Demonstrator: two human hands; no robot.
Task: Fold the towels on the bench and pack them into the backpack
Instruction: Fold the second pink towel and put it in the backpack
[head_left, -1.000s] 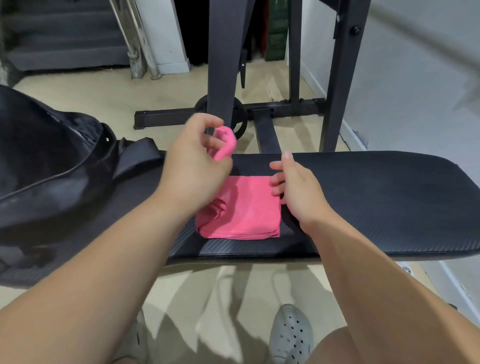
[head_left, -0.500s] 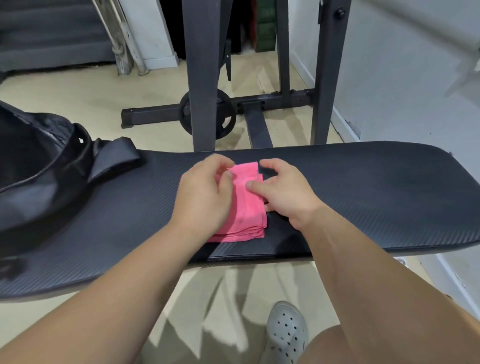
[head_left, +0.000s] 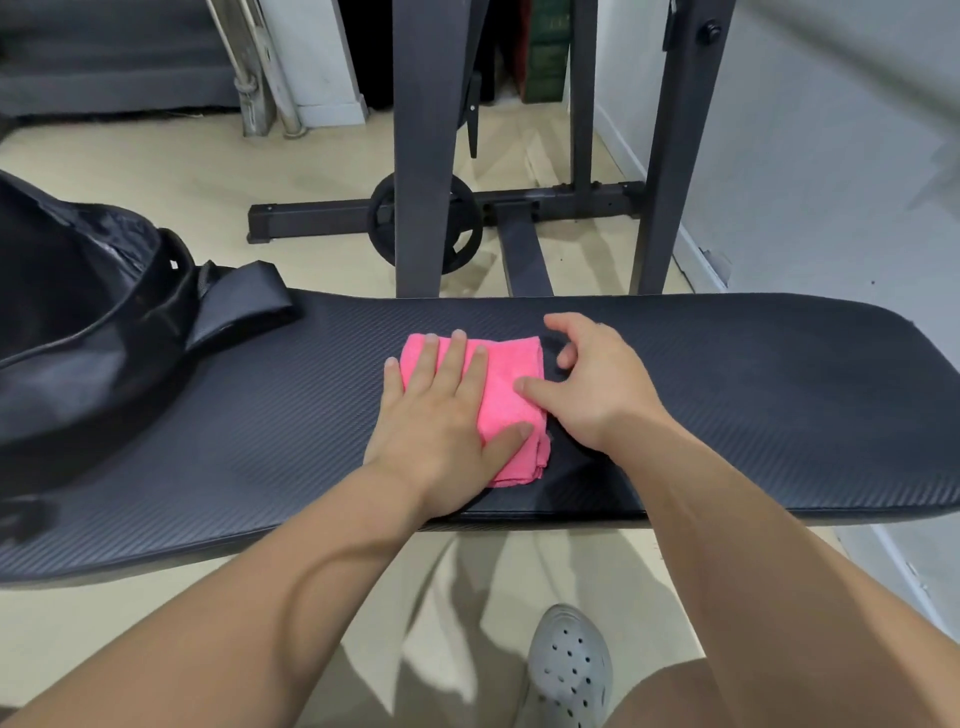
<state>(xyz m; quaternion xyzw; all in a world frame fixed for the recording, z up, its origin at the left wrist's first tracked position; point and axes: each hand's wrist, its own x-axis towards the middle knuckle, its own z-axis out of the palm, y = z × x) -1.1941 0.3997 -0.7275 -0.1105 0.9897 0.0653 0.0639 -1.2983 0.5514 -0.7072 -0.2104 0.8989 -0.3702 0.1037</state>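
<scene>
Nearest, cut off by the bottom edge: a grey perforated shoe (head_left: 569, 670) on the pale floor (head_left: 104, 623), with both bare forearms entering from the lower corners.

Next, pressed flat on the pink towel (head_left: 511, 374), the left hand (head_left: 447, 415), fingers straight and close together, gripping nothing; left part of the towel hidden beneath it. Just beside, the right hand (head_left: 597, 384), thumb tip resting on the towel's right side, other fingers loosely bent over the bare table (head_left: 727, 389), clasping nothing visible.

Towel folded into a narrow stack, lying mid-table, long axis running from the near edge toward the far edge, near end leaning slightly right; layered edges showing at the near right corner.

Black padded table with a fine ribbed texture, stretching left to right. Left end covered by the black backpack (head_left: 78, 322), open-mouthed, cut off at the left edge, interior too dark to make out; one padded strap (head_left: 244, 306) trailing onto the table toward the towel, well apart from it.

Beyond, a dark steel rack (head_left: 423, 156) with a weight plate (head_left: 462, 228) at its foot, a white wall (head_left: 831, 182) on the right, grey steps (head_left: 104, 62) blurred at far left.
</scene>
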